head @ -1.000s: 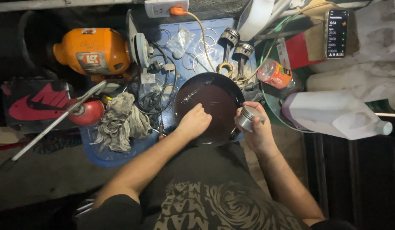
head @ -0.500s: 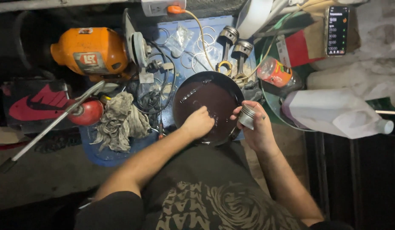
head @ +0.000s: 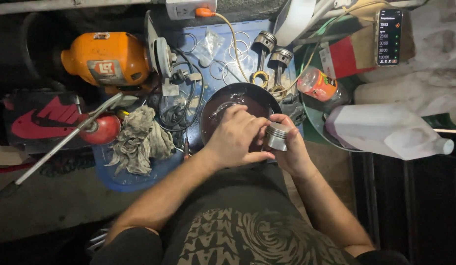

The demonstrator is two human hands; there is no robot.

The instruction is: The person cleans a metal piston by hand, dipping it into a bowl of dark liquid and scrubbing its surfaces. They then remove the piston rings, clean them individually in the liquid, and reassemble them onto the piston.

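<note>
- Head view: right hand [head: 292, 153] grasps a short silver metal piston [head: 276, 136] at the near edge of the round dark metal pan [head: 215, 105].
- Left hand [head: 236, 137], curled beside the piston, fingers touching it; perhaps pinching something small, unclear.
- Step: working the piston by hand.
- Next move needs a steady grip.

An orange bench grinder [head: 107, 59] stands at upper left. A dirty grey rag [head: 138, 139] lies beside a red oil can [head: 104, 128]. Two pistons with connecting rods [head: 269, 59] rest on a blue mat [head: 213, 54]. A white plastic jug [head: 385, 130] lies on its side at right, below a phone [head: 389, 37] showing a lit screen
</note>
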